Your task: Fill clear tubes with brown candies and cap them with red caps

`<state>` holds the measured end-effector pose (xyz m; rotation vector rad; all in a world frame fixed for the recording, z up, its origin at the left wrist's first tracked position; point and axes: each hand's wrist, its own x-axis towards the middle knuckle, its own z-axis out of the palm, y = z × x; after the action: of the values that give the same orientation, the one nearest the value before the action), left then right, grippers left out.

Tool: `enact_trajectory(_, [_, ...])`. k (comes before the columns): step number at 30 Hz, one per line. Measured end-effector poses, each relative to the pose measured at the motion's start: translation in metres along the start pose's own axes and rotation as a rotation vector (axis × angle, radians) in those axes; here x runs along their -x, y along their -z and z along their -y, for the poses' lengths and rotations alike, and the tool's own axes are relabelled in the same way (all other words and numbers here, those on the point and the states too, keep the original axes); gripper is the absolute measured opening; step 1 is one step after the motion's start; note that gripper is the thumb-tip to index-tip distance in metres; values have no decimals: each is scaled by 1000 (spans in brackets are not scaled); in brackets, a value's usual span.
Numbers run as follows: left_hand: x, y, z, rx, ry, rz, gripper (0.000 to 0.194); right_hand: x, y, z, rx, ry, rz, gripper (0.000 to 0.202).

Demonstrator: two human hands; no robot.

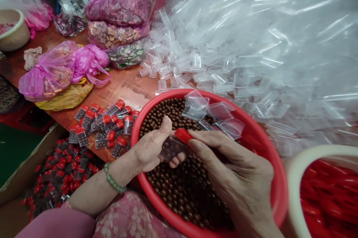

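Observation:
My left hand (156,144) is closed around a small clear plastic container (171,147) with dark balls inside, held over a red basin (152,100). Between the thumb and fingers of my right hand (232,171) is a red cap (183,135), at the container's upper end. Whether the cap is fully seated I cannot tell. Round brown balls (179,200) fill much of the basin beneath both hands. Several clear empty containers (220,113) lie on the balls at the basin's far side.
A large heap of clear containers (251,51) covers the table behind. Red caps (330,200) fill a pale tub (296,193) at right. Capped containers (106,120) lie on the table at left, more in a cardboard box (25,171). Pink bags (53,68) stand farther back.

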<state>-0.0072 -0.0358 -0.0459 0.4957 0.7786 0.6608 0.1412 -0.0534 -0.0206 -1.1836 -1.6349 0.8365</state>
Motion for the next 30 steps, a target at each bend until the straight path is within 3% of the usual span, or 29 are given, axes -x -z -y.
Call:
enact_trajectory(6, [-1, 1, -2, 53, 19, 21, 83, -5, 1, 1, -11, -29, 123, 18])
enact_trajectory(12, [-2, -1, -3, 64, 86, -44, 82, -18, 4, 1, -64, -96, 264, 11])
enact_trajectory(18, [-3, 0, -6, 120, 70, 39, 80, -8, 0, -5, -115, -110, 45, 13])
enact_trajectory(20, [-5, 0, -7, 119, 70, 54, 80, -6, 1, -7, -97, -83, 43, 16])
enact_trajectory(24, [-6, 1, -6, 104, 89, 75, 81, -12, 8, -5, -68, -41, 187, 17])
enact_trajectory(30, [-6, 0, -3, 99, 79, 48, 82, -27, 12, 5, -68, -140, 423, 20])
